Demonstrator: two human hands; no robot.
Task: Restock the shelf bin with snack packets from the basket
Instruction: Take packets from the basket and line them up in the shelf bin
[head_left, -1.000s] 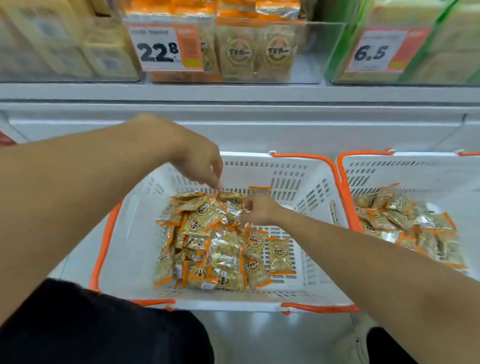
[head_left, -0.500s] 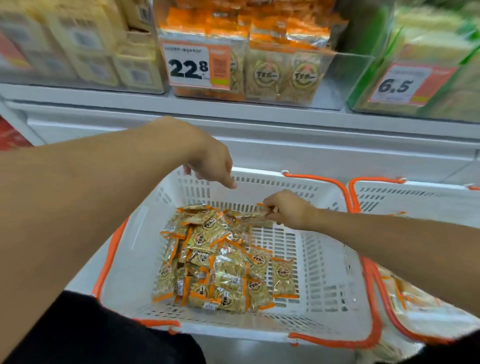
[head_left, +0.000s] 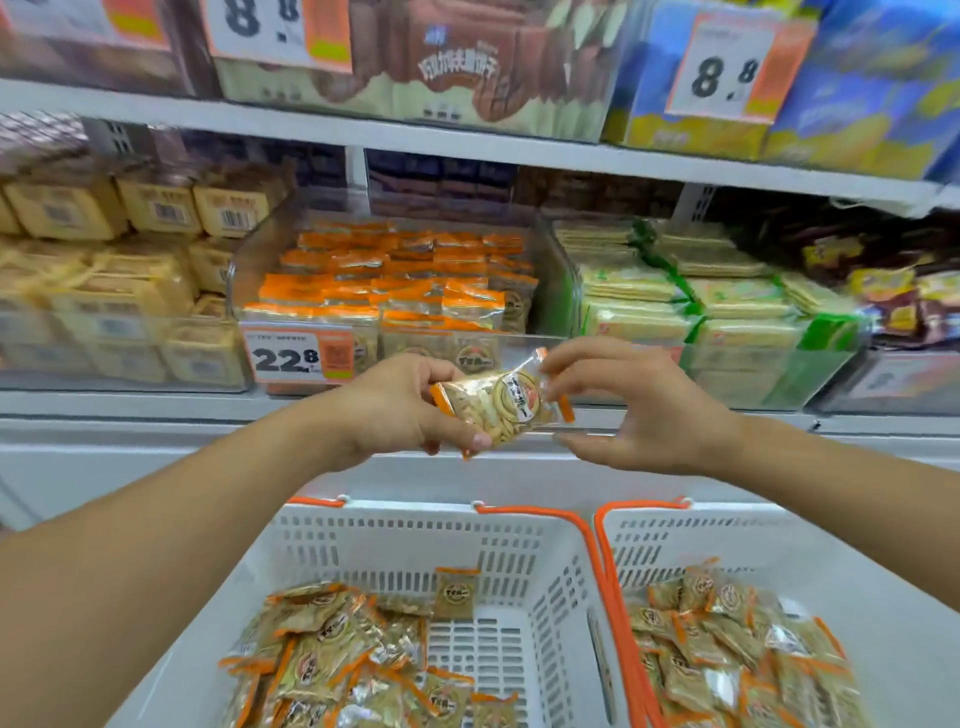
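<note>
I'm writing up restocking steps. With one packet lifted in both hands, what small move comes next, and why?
Probably carry the clear orange-edged snack packet forward and up into the clear shelf bin. The left hand grips it, the right hand pinches its upper corner, and it sits just below the bin's front wall.

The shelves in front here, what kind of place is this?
Most likely a shop's snack aisle. Shelves carry price tags, a clear bin holds rows of orange packets, and white baskets of the same packets stand below.
</note>
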